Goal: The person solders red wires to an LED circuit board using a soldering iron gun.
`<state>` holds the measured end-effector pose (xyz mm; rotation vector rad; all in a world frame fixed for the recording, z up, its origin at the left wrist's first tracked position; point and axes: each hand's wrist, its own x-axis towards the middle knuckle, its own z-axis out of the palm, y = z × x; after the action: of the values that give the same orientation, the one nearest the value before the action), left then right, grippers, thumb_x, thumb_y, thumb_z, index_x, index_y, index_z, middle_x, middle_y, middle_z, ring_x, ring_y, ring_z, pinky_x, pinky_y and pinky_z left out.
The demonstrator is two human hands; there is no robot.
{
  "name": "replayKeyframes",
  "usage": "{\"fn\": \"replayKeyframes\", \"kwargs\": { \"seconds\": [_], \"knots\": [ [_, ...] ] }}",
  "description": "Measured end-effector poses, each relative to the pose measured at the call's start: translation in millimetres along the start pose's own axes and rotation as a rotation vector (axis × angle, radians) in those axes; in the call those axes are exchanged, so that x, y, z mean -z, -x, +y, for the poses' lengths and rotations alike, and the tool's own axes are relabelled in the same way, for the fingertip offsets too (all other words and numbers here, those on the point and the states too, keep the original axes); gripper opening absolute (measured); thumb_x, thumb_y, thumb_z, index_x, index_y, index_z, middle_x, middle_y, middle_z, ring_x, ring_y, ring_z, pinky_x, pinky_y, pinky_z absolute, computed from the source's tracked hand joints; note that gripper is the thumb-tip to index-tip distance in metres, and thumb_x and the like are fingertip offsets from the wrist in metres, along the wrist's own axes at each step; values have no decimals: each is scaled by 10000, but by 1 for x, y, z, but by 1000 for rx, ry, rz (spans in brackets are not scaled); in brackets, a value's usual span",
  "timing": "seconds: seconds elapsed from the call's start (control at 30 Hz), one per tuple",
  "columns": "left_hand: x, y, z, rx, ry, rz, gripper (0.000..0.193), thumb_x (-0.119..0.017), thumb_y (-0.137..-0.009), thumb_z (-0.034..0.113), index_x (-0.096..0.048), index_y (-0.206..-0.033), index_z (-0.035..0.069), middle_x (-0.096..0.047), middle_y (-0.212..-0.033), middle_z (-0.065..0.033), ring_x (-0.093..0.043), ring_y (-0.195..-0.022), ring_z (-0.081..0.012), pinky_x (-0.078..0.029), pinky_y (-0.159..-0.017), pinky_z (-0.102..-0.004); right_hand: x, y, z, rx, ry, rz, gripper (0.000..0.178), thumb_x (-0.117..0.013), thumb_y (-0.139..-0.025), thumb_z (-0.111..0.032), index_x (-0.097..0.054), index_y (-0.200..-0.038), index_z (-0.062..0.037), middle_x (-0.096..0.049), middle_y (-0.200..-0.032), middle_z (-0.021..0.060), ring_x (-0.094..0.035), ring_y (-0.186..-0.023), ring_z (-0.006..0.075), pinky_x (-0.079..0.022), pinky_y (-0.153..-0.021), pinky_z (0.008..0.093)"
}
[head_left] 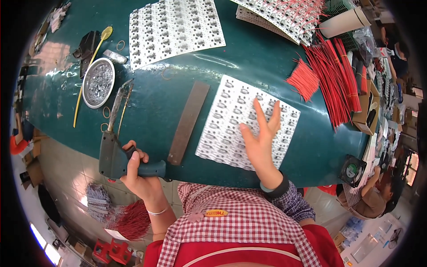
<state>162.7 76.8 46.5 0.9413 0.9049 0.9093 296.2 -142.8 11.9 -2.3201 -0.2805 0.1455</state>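
My left hand (141,175) grips the handle of a dark soldering gun (111,153), just off the table's near edge. The gun's metal tip and a thin side tube point away from me, beside a white bowl (98,83) of silvery bits. Fingers spread, my right hand (263,140) lies over a white panel of circuit boards (218,129) covered in rows of small parts. Its fingertips rest on or just above the panel; which, I cannot tell. Left of that panel lies a flat brown bar (189,122).
Another board panel (178,33) lies farther back. At the back right are stacked panels with red wires (289,18) and a pale cylinder (346,23). Red wire bundles (331,80) and a cardboard box (368,109) line the right side. A yellow stick (91,62) lies by the bowl. People sit nearby.
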Motion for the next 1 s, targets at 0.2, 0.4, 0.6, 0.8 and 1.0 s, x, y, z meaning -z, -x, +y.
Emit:
{"fn": "replayKeyframes", "kwargs": {
  "seconds": [0.2, 0.4, 0.6, 0.8, 1.0],
  "knots": [
    [-1, 4, 6, -37, -4, 38, 449, -621, -830, -59, -526, -1269, -41, -615, -1142, -201, -551, -750, -142, -470, -649, -281, -10, 7, -9, 29, -234, 30, 687, -705, -872, -104, -411, -1485, -13, -47, -1609, 309, -51, -1498, 464, -131, -1184, 547],
    [9, 15, 6, -135, -21, 38, 488, -616, -830, -69, -506, -1304, -26, -617, -1139, -189, -555, -753, -139, -471, -646, -286, 4, -31, -59, 872, 106, -499, 538, -644, -811, -21, -570, -1344, -35, -434, -1488, 236, -371, -1428, 344, -310, -1150, 498],
    [16, 31, 10, -131, -27, 42, 501, -618, -827, -77, -500, -1311, -26, -623, -1134, -180, -558, -750, -138, -470, -641, -280, -41, -62, -75, 1279, 387, -714, 459, -660, -812, -157, -608, -1252, -34, -581, -1178, 104, -542, -1198, 265, -386, -1110, 535],
    [24, 32, 10, -130, -84, 85, 436, -610, -823, -80, -543, -1250, -25, -626, -1127, -173, -551, -766, -145, -459, -649, -280, -47, -64, -76, 1472, 332, -653, 433, -646, -829, -201, -642, -1253, -113, -550, -1045, 70, -562, -1051, 224, -437, -1015, 649],
    [20, 32, 12, -140, -68, 96, 449, -619, -821, -75, -541, -1260, -27, -629, -1121, -173, -559, -763, -150, -462, -646, -274, -37, -74, -78, 1465, 403, -699, 437, -615, -854, -196, -642, -1286, -134, -548, -1026, 69, -569, -1038, 210, -467, -971, 659]
  ]
}}
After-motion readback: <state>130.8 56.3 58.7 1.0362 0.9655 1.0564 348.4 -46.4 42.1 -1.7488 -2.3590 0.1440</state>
